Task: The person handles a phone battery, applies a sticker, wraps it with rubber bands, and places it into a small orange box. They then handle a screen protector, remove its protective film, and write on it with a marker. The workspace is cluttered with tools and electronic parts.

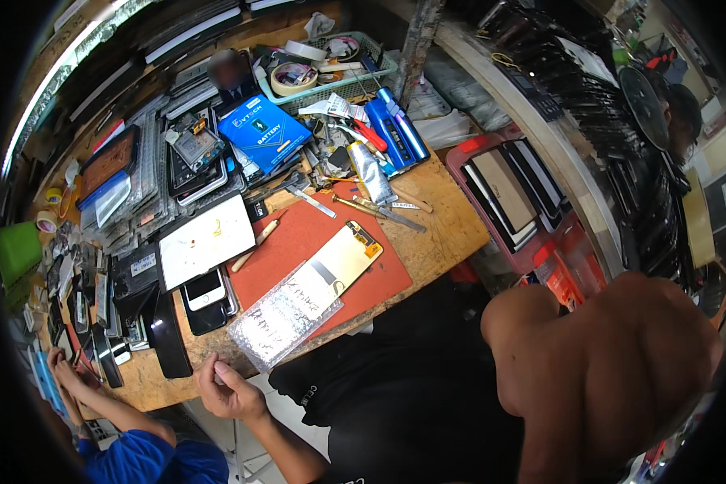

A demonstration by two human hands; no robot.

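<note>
**A:** Looking at the display panel (343, 262): it lies flat on the red mat (298, 234), near the front edge of the wooden bench (444, 218), lower half inside a bubble-wrap sleeve (278, 319), top half bare with an orange flex tab at the corner

**B:** Handling?

**A:** Judging by looks: thin glass, light, stiff, brittle. It probably slides easily inside the wrap. I'd grip the long edges through the sleeve, staying off the bare face and the flex tab. No bending

**B:** Hands?

**A:** Left hand (230, 391) sits just below the bench edge, near the sleeve's lower corner but not touching it. Fingers curled in, thumb against the fingertips. Whether anything small is pinched there, I cannot tell. Right hand isn't visible, so no state for it

**B:** Whose is the other hand, far left?

**A:** Another person's hand (59, 365), arm in a blue sleeve (149, 460), resting at the bench's left end among dark phones. Well apart from the panel

**B:** Around the mat?

**A:** Just left of it, a white panel (206, 242) and below that a white-faced phone (204, 289). Behind the mat, loose tweezers and drivers, a silver tube (371, 173) and a blue box (262, 129). Further back, a green basket (355, 77) with a tape roll (293, 78). Stacks of phone parts down the left side
</note>
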